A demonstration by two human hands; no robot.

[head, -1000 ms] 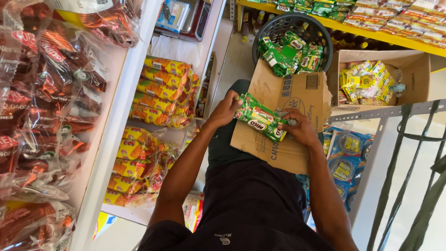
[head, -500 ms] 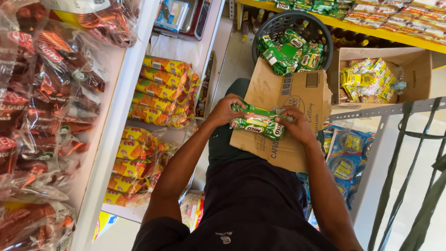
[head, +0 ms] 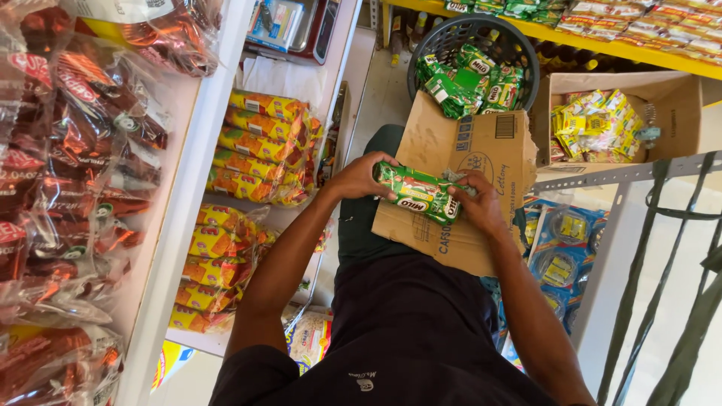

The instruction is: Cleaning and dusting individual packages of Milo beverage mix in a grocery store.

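Hands are closed on a bundle of green sachets [head: 418,192], which is held flat over a piece of brown cardboard [head: 459,188] resting on the lap. The left hand [head: 362,177] is wrapped around the bundle's near-left end, fingers curled over its top edge; the right hand [head: 475,201] is clamped on the opposite end, with the thumb pressed near the bundle's torn-looking wrapper. The step in hand is judged to be the gathering or squaring-up of the sachets into one tidy bundle, midway rather than finished, since both ends are gripped and nothing has been set down. A firm two-handed hold would be called for in the next move, so that loose sachets are not spilled off the cardboard. Beyond the cardboard, more green sachets are heaped in a dark round basket [head: 423,46], and yellow packets are seen in an open carton [head: 669,94] beside it. To the left, a white shelf [head: 197,188] is stocked with yellow and orange packets [head: 263,146]
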